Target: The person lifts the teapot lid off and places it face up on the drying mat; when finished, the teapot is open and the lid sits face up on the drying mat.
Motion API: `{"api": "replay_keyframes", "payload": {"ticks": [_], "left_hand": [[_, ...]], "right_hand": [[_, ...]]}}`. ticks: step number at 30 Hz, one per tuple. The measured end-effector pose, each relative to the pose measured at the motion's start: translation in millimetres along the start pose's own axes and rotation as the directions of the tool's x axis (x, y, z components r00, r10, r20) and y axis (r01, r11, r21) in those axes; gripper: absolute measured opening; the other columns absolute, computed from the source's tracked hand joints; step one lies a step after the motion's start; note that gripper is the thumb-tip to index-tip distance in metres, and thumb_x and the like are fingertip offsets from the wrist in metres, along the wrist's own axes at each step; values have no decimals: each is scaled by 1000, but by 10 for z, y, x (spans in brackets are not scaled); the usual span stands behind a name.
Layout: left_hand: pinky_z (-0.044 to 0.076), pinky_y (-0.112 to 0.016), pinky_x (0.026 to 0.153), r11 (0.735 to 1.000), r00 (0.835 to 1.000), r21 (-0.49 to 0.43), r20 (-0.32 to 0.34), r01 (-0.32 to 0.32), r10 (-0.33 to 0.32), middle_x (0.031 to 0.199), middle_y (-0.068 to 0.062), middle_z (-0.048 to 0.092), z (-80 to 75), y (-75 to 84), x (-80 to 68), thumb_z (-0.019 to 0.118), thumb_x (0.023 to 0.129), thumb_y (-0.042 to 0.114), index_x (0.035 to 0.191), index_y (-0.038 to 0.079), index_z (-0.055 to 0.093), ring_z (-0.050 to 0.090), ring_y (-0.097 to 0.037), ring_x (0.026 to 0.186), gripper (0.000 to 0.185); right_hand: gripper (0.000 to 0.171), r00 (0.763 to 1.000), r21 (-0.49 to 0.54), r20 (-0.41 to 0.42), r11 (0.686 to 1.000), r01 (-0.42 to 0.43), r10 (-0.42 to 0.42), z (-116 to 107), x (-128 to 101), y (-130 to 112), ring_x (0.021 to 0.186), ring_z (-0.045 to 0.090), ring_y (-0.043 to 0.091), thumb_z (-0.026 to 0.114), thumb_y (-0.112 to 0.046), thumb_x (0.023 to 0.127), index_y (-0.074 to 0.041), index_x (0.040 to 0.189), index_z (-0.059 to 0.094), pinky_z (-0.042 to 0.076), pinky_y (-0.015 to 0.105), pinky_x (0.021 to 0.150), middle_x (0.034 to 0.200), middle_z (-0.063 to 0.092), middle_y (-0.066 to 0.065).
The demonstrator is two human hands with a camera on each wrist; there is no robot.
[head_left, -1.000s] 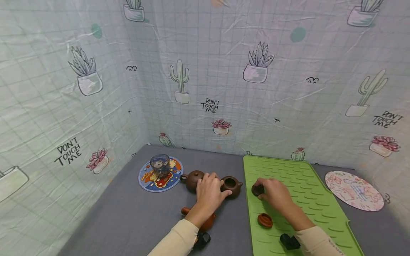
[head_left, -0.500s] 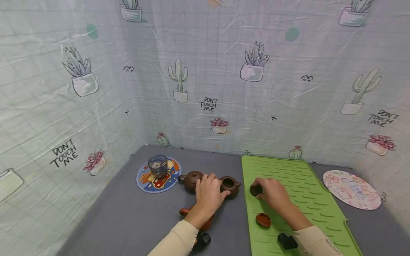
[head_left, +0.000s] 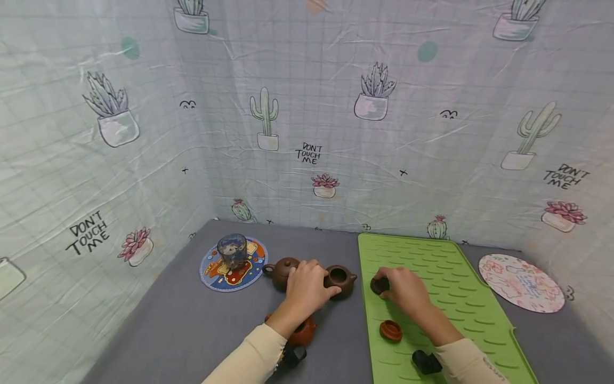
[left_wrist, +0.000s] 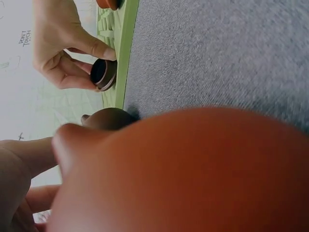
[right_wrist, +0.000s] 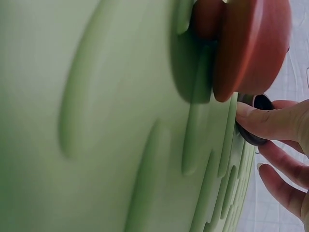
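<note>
**Head view: two hands at the teapots and lids**

Head view shows the right hand (head_left: 405,290) pinching a dark brown lid (head_left: 380,285) at the near-left part of the green mat (head_left: 455,298), thumb and fingers curled round it; the left wrist view shows the same lid (left_wrist: 103,74) held on edge at the mat's border. Just to its left, on the grey tabletop (head_left: 192,330), stands an open dark teapot (head_left: 339,279) with nothing visible inside, and the left hand (head_left: 304,288) grips it from the side, fingers curled against its body. Touching that hand on the other side is a second dark teapot (head_left: 280,271) with its lid on. A third, reddish teapot (head_left: 302,332) sits under the left forearm, partly hidden by it, and fills most of the left wrist view. That makes three teapots.

A reddish lid (head_left: 390,330) lies on the mat nearer the person, apart from the right hand; two loose lids in all. A glass cup (head_left: 232,250) stands on a colourful round coaster (head_left: 249,269) to the far left; what it holds cannot be told. A second, pale floral coaster (head_left: 520,282) lies right of the mat.
</note>
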State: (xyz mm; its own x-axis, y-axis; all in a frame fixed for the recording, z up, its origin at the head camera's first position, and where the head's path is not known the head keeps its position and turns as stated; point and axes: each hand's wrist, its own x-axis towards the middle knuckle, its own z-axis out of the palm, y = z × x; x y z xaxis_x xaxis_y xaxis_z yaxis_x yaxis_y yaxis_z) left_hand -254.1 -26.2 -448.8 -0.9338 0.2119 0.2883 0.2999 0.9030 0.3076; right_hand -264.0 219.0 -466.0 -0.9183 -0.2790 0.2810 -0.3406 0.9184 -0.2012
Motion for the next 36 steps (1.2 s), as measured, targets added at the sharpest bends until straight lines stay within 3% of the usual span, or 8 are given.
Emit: {"api": "replay_keyframes", "payload": {"ticks": [5, 13, 18, 29, 36], "left_hand": [[46, -37, 69, 1000, 1000, 11, 11, -16, 16, 93, -1, 69, -57, -13, 2, 85, 79, 48, 106, 19, 83, 57, -20, 80, 40], [45, -35, 67, 998, 997, 26, -35, -61, 62, 89, 3, 70, -182, -11, -35, 87, 77, 48, 101, 21, 84, 58, -18, 77, 36], [43, -33, 66, 997, 994, 21, -82, -71, 72, 96, 2, 74, -244, -49, -65, 88, 76, 47, 101, 21, 84, 61, -19, 81, 36], [42, -33, 68, 999, 986, 18, -159, -38, 40, 105, 3, 74, -430, -220, -111, 88, 76, 46, 99, 27, 83, 63, -19, 90, 30], [48, -39, 75, 999, 967, 22, -251, -39, 43, 104, 2, 74, -459, -397, -156, 89, 77, 42, 98, 26, 83, 65, -21, 94, 27]], "right_hand": [[37, 1000, 5, -13, 1000, 5, -5, 18, -1, 2, 81, 72, 26, 95, -7, 64, -16, 95, 78, 58, 39, 65, 92, 77, 6], [37, 1000, 5, -15, 1000, 5, -5, 26, -5, 22, 81, 72, 26, 95, -6, 64, -17, 95, 77, 58, 39, 65, 92, 77, 6], [38, 1000, 5, -14, 1000, 0, 0, 37, -11, 26, 81, 72, 27, 95, -7, 64, -17, 96, 77, 57, 40, 64, 91, 77, 6], [38, 1000, -1, -14, 1000, -9, 9, 41, -14, 21, 81, 72, 27, 95, -6, 64, -17, 95, 77, 57, 40, 64, 91, 77, 7], [37, 1000, 13, -20, 1000, -5, 6, 31, -23, 13, 82, 72, 28, 94, -5, 65, -17, 96, 77, 58, 41, 66, 92, 77, 7]]}}
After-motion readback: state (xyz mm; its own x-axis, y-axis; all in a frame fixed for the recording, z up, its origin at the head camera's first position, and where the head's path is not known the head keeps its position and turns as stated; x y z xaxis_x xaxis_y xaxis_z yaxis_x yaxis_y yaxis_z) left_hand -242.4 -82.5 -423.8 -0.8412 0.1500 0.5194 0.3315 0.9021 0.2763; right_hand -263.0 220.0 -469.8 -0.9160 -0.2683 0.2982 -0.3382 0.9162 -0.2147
